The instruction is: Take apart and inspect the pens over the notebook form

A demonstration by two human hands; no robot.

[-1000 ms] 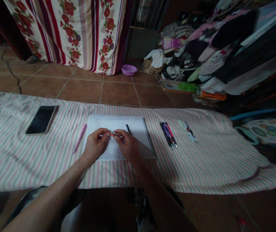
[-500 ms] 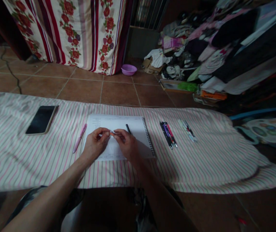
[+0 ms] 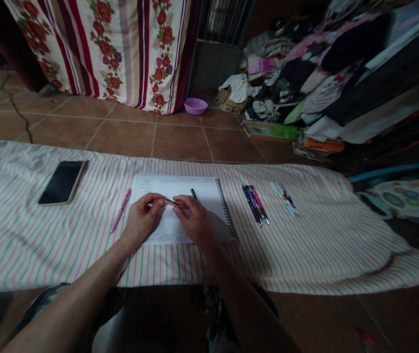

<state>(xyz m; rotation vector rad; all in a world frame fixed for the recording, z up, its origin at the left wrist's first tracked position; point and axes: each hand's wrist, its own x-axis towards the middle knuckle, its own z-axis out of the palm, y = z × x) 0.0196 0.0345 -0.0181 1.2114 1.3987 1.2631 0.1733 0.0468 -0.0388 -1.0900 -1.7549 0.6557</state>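
Observation:
Over the open spiral notebook (image 3: 178, 230), my left hand (image 3: 143, 212) and my right hand (image 3: 191, 216) meet, fingers pinched. Between the fingertips they hold a thin orange-and-dark stick (image 3: 170, 202); its ends are hidden, so its exact kind cannot be told. A black pen-like item (image 3: 193, 193) lies on the page, partly covered by my right hand. Left of the notebook rests a pink pen (image 3: 121, 211). To the right are several pens (image 3: 255, 205) side by side, dark, purple and red, and a second group of pale and dark pens (image 3: 285, 198).
A smartphone (image 3: 62, 182) lies at the left on the striped cloth (image 3: 323, 235). Beyond the cloth, a purple basin (image 3: 195, 106) stands on the tiled floor by a floral curtain (image 3: 132, 49). Clothes (image 3: 297, 73) are heaped at the back right.
My hands have drawn slightly apart, and more of the thin orange-and-dark stick shows between them. The notebook, pens and phone stay in place.

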